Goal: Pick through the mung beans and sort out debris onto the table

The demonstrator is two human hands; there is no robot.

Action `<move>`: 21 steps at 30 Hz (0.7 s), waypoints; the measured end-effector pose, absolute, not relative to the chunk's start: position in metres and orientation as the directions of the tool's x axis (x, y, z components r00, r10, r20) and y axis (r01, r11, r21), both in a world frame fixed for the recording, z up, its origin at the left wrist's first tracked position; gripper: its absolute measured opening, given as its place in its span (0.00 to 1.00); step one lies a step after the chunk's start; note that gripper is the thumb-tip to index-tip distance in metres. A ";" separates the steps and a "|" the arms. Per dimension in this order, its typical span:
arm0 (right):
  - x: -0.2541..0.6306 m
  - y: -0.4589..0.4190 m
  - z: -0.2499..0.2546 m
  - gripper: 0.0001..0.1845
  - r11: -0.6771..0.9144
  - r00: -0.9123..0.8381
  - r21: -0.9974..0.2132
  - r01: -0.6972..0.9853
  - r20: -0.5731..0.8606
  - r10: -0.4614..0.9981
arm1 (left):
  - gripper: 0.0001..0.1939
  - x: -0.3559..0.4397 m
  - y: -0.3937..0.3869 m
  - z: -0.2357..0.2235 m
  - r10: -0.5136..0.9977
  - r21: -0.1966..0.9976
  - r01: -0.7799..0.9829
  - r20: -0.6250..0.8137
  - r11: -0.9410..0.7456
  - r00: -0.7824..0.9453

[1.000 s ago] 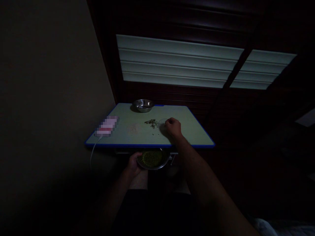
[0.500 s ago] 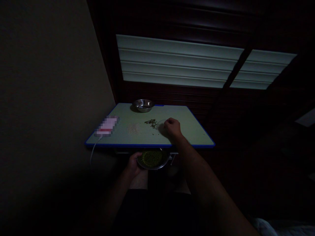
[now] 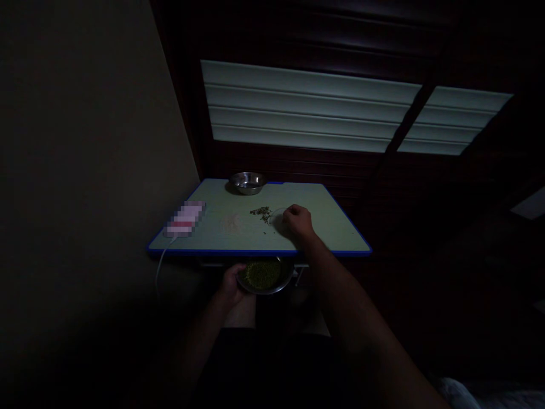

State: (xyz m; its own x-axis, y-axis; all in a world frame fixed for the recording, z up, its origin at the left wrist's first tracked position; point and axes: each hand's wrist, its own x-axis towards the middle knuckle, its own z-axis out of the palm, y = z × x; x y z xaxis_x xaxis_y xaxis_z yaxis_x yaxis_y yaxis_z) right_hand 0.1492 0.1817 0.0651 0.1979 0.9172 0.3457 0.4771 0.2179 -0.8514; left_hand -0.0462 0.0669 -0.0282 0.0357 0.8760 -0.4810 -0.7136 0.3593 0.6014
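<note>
Below the table's near edge, my left hand (image 3: 231, 286) grips the left rim of a metal bowl (image 3: 272, 292). Small green grains that look like mung beans (image 3: 263, 274) lie in it. Over the tabletop, my right hand (image 3: 298, 220) is closed, its fingers bent and pressed together. A faint, clear, curved-edged thing (image 3: 276, 216) shows at its fingertips; its kind is too dim to make out. Just left of that lies a loose patch of small dark grains (image 3: 263, 213), with a few strays nearer me. Farther left is a pale, scattered patch (image 3: 232, 223).
A second metal bowl (image 3: 248, 183) stands at the back of the pale table (image 3: 330, 227), which has a blue edge. A blurred-out phone-like device (image 3: 185, 218) lies at the left with a white cable (image 3: 160, 264) hanging off. Behind stands dark slatted woodwork (image 3: 298, 162); a wall rises at left.
Almost nothing differs. My right hand has shifted very slightly to the left, and the picture is a little darker. My left hand and the bowl stay where they were.
</note>
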 end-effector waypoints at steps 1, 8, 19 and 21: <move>0.149 0.181 0.066 0.07 0.218 0.189 -0.847 0.485 0.345 0.919 | 0.10 -0.046 0.067 -0.028 0.876 0.600 -0.716 -0.481 0.357 0.033; 0.151 0.183 0.066 0.10 0.143 0.276 -0.817 0.558 0.345 0.897 | 0.12 -0.047 0.067 -0.029 0.872 0.588 -0.714 -0.484 0.381 0.067; 0.150 0.184 0.062 0.09 0.185 0.245 -0.828 0.530 0.358 0.901 | 0.13 -0.048 0.066 -0.029 0.876 0.578 -0.730 -0.479 0.365 0.059; 0.151 0.185 0.062 0.09 0.191 0.246 -0.825 0.532 0.367 0.897 | 0.13 -0.048 0.066 -0.029 0.876 0.578 -0.728 -0.479 0.369 0.063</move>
State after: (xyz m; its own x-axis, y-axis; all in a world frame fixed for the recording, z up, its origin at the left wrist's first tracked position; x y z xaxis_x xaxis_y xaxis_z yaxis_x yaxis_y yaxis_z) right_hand 0.1509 0.1846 0.0619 0.2463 0.8971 0.3667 0.5324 0.1909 -0.8247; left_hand -0.0478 0.0662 -0.0293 0.0632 0.8757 -0.4787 -0.7279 0.3685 0.5782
